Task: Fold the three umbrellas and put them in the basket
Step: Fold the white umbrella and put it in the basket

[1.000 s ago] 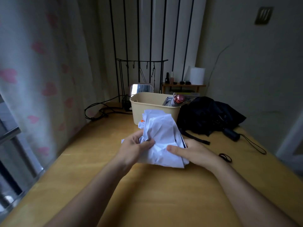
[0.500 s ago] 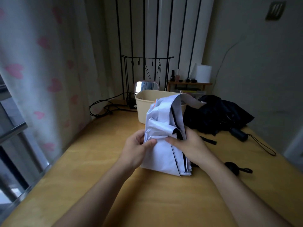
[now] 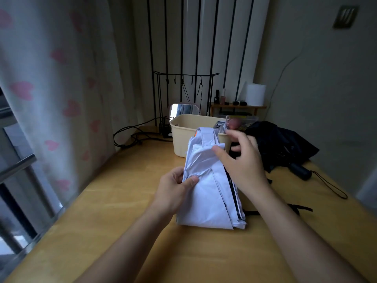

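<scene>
Resting upright on the wooden table, just in front of the beige basket: one white umbrella, canopy gathered in loose pleats. Left hand pinches a fold at mid-height, thumb over fabric. Right hand lies against the upper pleats, fingers spread and loosely open, nothing closed in them. Fabric judged light, soft, slippery, apt to spring open; the stiff core inside is the surer hold. Black umbrella lies unfolded right of the basket; another umbrella's pinkish handle shows inside it.

Three umbrellas, one basket
</scene>
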